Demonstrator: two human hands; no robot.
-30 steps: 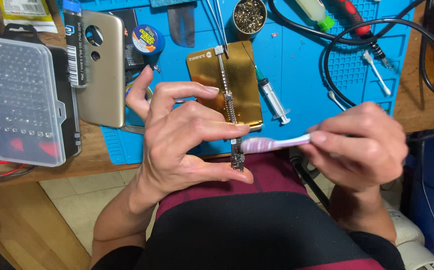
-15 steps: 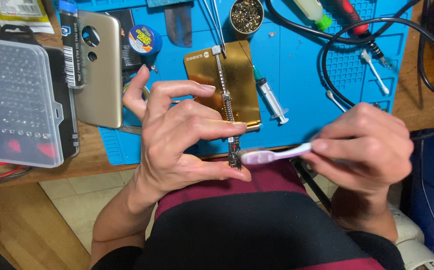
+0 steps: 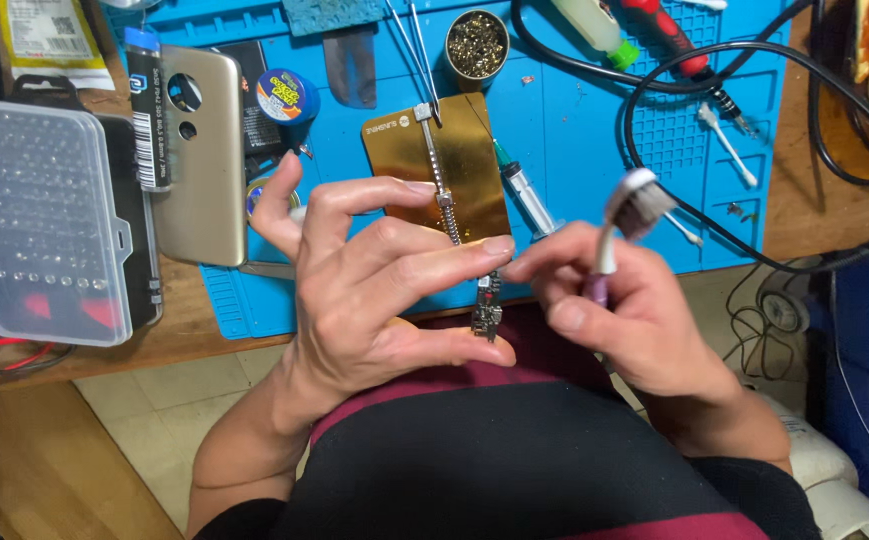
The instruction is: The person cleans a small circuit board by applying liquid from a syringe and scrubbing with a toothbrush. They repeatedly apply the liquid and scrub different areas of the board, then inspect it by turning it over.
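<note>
The left hand (image 3: 375, 290) pinches a small circuit board (image 3: 486, 308) — a narrow dark strip with tiny parts on it — between the thumb below and the fingertips above, out over the person's lap, just off the front edge of the blue work mat (image 3: 575, 130). The right hand (image 3: 635, 310) is closed around a toothbrush (image 3: 623, 225) with a white neck and purple handle, bristles turned up and away from the board, and its fingertips come right in beside the board's upper end; whether they actually touch it I can't quite make out from here.

That board looks very light and stiff, but thin and fragile — I'd say the edges are the place to hold it, as the left hand does, keeping skin off the little components. It seems small enough to slip out of a loose pinch. The brush is light, with a firm handle and soft bristles, easy to hold near the middle.

Behind the hands on the mat lie a gold-coloured plate (image 3: 445, 170) with a metal clamp bar across it, a syringe (image 3: 527, 190), tweezers and a tin of brass wool (image 3: 477, 42). To the left sit a gold phone back (image 3: 200, 160) and a clear plastic bit case (image 3: 40, 220).
</note>
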